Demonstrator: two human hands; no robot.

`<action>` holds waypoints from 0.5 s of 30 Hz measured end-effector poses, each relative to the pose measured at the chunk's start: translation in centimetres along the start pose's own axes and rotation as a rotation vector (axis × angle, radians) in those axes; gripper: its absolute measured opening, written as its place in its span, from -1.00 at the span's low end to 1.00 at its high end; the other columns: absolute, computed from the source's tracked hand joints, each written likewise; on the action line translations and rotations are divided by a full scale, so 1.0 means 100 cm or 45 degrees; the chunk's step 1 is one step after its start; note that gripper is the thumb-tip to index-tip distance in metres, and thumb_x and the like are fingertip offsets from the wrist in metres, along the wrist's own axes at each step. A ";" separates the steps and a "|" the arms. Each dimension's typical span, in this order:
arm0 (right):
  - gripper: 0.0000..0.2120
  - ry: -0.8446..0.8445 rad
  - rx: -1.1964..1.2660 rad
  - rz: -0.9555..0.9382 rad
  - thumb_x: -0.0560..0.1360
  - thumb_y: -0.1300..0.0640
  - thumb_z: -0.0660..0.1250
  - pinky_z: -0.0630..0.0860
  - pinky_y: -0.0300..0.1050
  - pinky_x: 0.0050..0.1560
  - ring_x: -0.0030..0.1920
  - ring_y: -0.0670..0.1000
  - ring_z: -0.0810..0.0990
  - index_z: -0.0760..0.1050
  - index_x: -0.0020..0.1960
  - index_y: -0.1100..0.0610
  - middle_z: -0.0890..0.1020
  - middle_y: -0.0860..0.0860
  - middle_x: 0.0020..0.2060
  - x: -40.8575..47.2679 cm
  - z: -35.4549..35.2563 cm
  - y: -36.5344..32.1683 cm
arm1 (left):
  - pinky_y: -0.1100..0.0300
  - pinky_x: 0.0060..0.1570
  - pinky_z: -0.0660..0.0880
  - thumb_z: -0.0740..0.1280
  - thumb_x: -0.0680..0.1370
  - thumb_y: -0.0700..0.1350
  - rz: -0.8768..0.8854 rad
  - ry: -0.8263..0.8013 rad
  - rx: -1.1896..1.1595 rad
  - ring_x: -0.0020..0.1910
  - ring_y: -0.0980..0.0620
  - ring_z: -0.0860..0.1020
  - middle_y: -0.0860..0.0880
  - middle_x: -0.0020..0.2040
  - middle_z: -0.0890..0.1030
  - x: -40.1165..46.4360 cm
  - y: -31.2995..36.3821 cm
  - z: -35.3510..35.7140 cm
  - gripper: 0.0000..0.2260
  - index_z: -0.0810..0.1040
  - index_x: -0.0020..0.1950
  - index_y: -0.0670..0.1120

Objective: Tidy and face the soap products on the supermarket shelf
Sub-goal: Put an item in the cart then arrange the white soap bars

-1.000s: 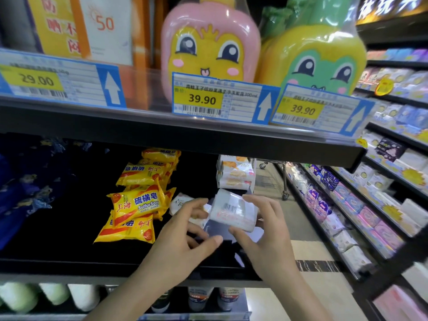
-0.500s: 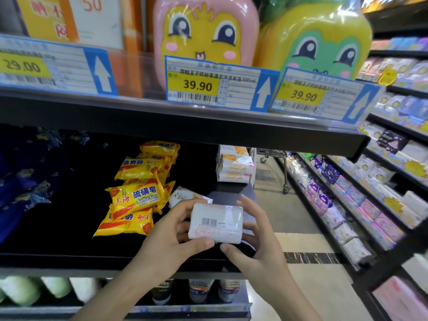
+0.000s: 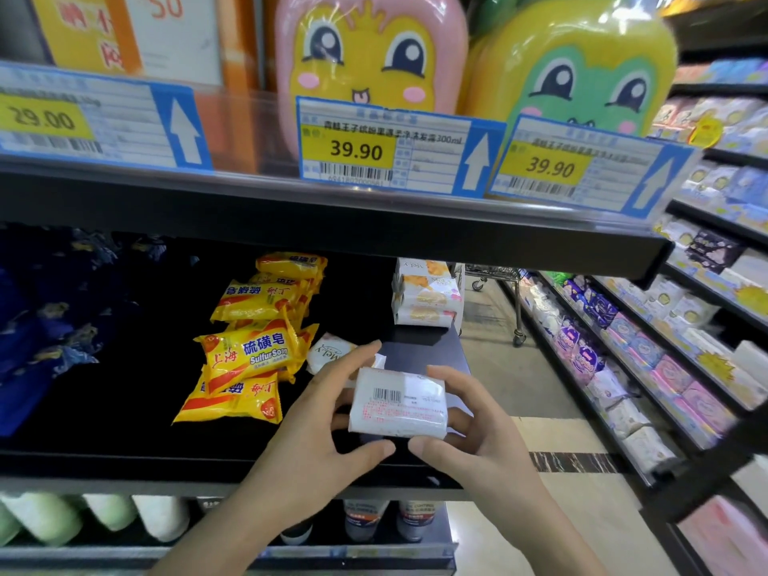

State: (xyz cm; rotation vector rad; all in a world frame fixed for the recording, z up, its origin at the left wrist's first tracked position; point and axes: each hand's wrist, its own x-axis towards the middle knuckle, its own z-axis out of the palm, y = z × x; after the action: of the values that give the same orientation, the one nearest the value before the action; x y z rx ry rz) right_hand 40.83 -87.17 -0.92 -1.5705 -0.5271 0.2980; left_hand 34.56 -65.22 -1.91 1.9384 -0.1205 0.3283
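A white wrapped soap bar [image 3: 398, 403], barcode side facing me, is held over the front of the dark shelf [image 3: 124, 463]. My left hand [image 3: 316, 434] grips its left end and my right hand [image 3: 478, 442] grips its right end, thumbs underneath. Just behind it another white soap pack [image 3: 328, 353] lies flat on the shelf. To the left sits a loose pile of yellow sulfur soap packs [image 3: 249, 351]. At the back right stands a stack of white and orange soap packs [image 3: 426, 297].
Overhead runs a shelf edge with price tags [image 3: 382, 147] and cartoon bottles [image 3: 370, 56]. Dark blue packs [image 3: 45, 322] fill the left of the shelf. Bottles [image 3: 365, 519] stand on the shelf below. An aisle with a trolley [image 3: 498, 301] and packed shelves [image 3: 648, 359] lies to the right.
Both hands brought the white soap bar down and toward me, and turned it level so its barcode side faces up. The view shifted slightly lower.
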 end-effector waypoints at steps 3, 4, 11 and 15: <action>-0.37 0.011 -0.011 -0.001 0.40 0.07 0.61 0.61 -0.07 0.03 0.07 0.21 0.66 0.48 0.40 -0.14 0.69 0.11 0.10 0.000 0.000 0.001 | 0.37 0.21 0.54 0.61 0.46 -0.24 0.084 0.040 0.034 0.40 0.17 0.51 0.22 0.45 0.46 0.001 -0.002 0.001 -0.15 0.32 0.53 0.39; -0.39 0.018 -0.020 -0.002 0.40 0.04 0.61 0.61 -0.06 0.05 0.12 0.21 0.65 0.49 0.39 -0.14 0.69 0.06 0.13 -0.001 0.000 0.001 | 0.33 0.22 0.55 0.60 0.47 -0.25 0.106 0.043 0.044 0.43 0.17 0.49 0.22 0.47 0.43 0.002 -0.002 0.001 -0.19 0.36 0.52 0.37; -0.50 0.025 -0.077 0.015 0.39 -0.14 0.54 0.63 0.06 0.16 0.13 0.16 0.65 0.55 0.31 -0.23 0.69 -0.02 0.16 -0.001 0.007 -0.005 | 0.34 0.18 0.55 0.57 0.50 -0.23 0.159 0.080 0.010 0.38 0.16 0.52 0.21 0.33 0.58 0.001 0.001 0.001 -0.48 0.59 0.30 0.28; -0.52 0.053 -0.115 0.025 0.38 -0.21 0.51 0.62 0.04 0.18 0.06 0.05 0.68 0.57 0.28 -0.24 0.69 -0.09 0.10 -0.001 0.008 -0.009 | 0.32 0.16 0.56 0.57 0.51 -0.19 0.080 0.046 -0.104 0.28 0.12 0.60 0.16 0.25 0.65 0.000 0.004 -0.001 -0.55 0.62 0.27 0.25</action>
State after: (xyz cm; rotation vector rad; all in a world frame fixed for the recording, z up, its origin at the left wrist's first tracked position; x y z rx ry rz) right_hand 40.24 -86.52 -0.13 -1.6669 -0.4985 0.2589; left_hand 34.47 -65.29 -1.46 1.8495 -0.1691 0.3938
